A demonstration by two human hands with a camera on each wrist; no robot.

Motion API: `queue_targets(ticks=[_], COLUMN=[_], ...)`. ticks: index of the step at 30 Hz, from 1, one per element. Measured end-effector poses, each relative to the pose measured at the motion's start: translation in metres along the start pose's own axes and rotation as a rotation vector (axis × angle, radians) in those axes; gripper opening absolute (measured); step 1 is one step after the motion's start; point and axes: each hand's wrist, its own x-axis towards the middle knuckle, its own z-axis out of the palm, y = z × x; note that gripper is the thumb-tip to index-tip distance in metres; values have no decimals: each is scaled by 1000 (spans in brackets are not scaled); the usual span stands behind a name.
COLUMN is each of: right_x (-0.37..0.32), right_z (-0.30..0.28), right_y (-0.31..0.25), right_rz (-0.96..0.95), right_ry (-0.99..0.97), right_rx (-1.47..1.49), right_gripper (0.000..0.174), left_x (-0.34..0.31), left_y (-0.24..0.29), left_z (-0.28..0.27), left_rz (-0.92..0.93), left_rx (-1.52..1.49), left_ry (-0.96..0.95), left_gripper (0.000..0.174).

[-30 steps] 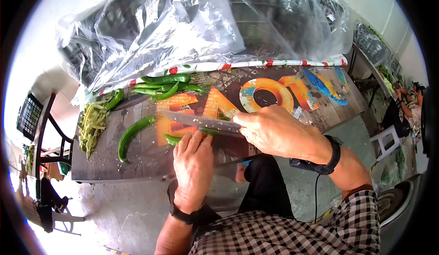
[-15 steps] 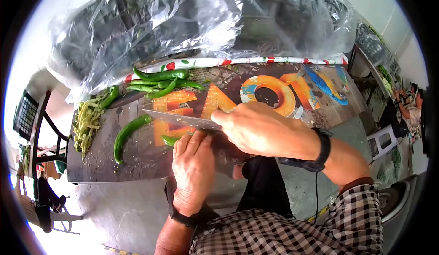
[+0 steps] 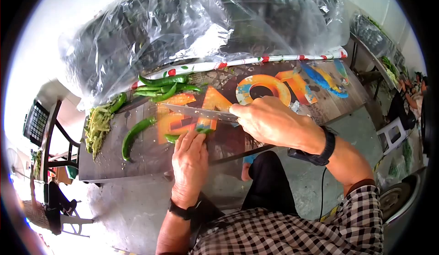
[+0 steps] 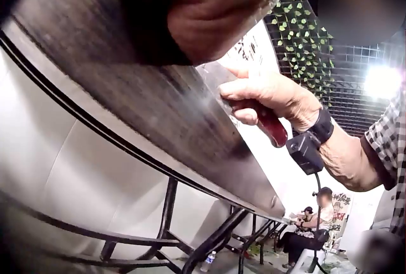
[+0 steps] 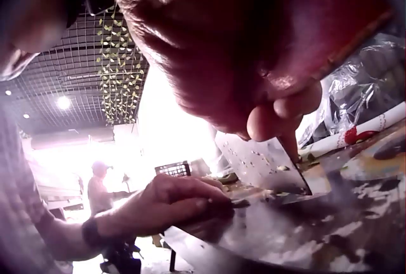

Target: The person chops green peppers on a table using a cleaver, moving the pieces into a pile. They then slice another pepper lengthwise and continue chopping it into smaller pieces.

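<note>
My right hand (image 3: 274, 124) grips a broad-bladed knife by its reddish-brown handle (image 4: 271, 129). The blade (image 3: 196, 112) points left across the table, just beyond my left fingertips, with small pale bits stuck to its face. My left hand (image 3: 188, 161) holds a green pepper (image 3: 171, 138) down near the table's front edge. One end of this pepper shows left of the fingers, the other to their right; the middle is hidden beneath them. A whole curved green pepper (image 3: 137, 136) lies to the left of that hand.
Several whole green peppers (image 3: 164, 88) lie in a pile at the back. Shredded pepper (image 3: 97, 129) is heaped at the table's left end. Clear plastic sheeting (image 3: 201, 26) covers a dark bulk behind the table (image 3: 109, 165). Other people sit farther off.
The knife went left and down close to my left fingers half a second ago, then came back right and away from them. My left hand stays on the pepper. The head view shifted slightly.
</note>
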Motion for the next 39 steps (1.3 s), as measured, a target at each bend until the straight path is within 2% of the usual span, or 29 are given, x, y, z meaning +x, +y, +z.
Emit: queue_targets(ticks=[6,14,20,21,25,28,31,34,39], right_x=[6,17,53,58,35,15,10,8,4], right_z=[-10,-6,22,29,18,2,5,4,4], right_y=[-16,-28,-27,-25,-15,-12,-12,-15,-20], right_rz=[-46,15,-128,-180,-143,-47,-32,-21,-29], right_ry=[-59,-184,-56,35,19,-84,-55,-50,-32], right_rx=[27,35,113,87,139,34,7,-13,-23], right_gripper=[8,10,11,9,9,8,7,7,6], left_x=[0,1,4,3,0,0,7,0,-6], left_y=[-2,1,2,2,0,-2,3,-6,-8], left_z=[2,2,3,1,-4,-8,-22,-18,-17], left_rz=[-15,-60,-37,-34,-44,-1,45,-23,9], left_rx=[26,34,14,8,-31,-9,135,-27,-66], left_ry=[19,21,22,16,-4,-21,-78,-34,-37], left_gripper=[26,23,22,22,22,22,22,23,26])
